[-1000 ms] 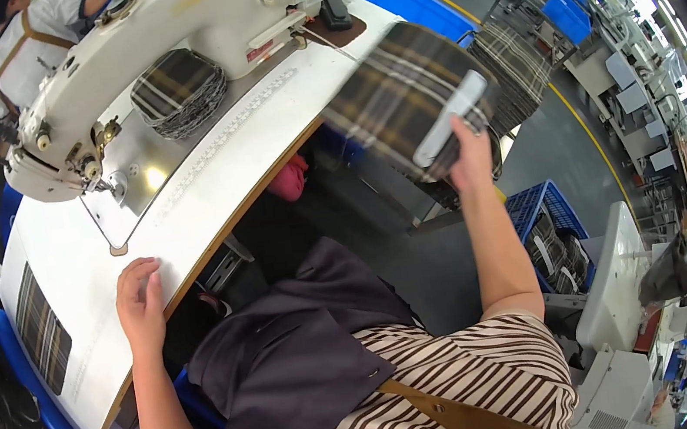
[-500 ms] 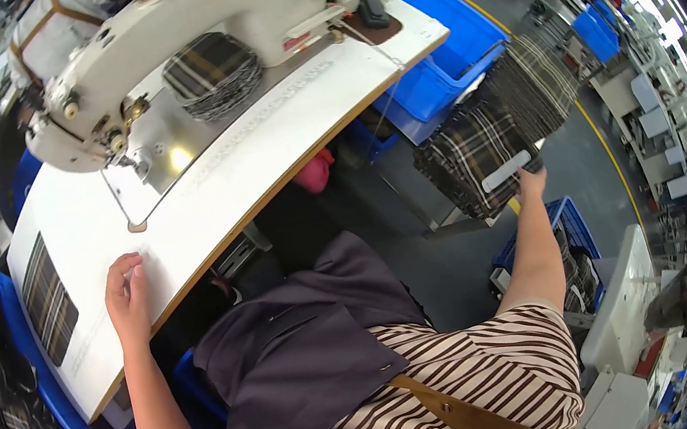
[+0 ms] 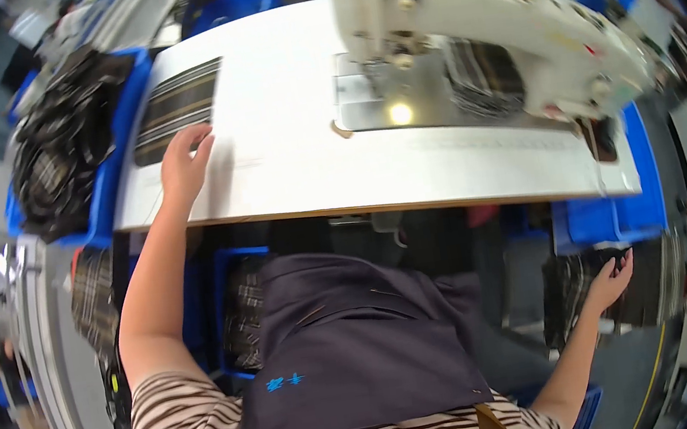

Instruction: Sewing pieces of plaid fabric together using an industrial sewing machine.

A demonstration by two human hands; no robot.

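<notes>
My left hand [image 3: 186, 168] hovers over or rests on the white table by the near right corner of a plaid fabric piece [image 3: 185, 96]. Its fingers are loosely bent, the thumb apart, and nothing shows in them. Low on the right, my right hand [image 3: 610, 284] is at a stack of dark plaid fabric pieces [image 3: 568, 297], thumb and fingers apart; motion blurs it, and dark cloth lies behind the fingers. A white sewing machine [image 3: 492, 18] stands on the table's right half. Beneath its arm sits a small pile of plaid pieces [image 3: 486, 76].
Left of the table, a blue bin [image 3: 115, 141] holds crumpled dark cloth [image 3: 58, 153]. Another blue bin [image 3: 234, 313] with plaid pieces stands below the table edge. At the table's right end is a blue tub [image 3: 612, 219]. The white tabletop [image 3: 285, 170] ends in a brown front edge.
The view has swung left. My left hand has come to the plaid piece on the table. My right hand remains at the plaid stack; the light strip beside it no longer shows plainly.
</notes>
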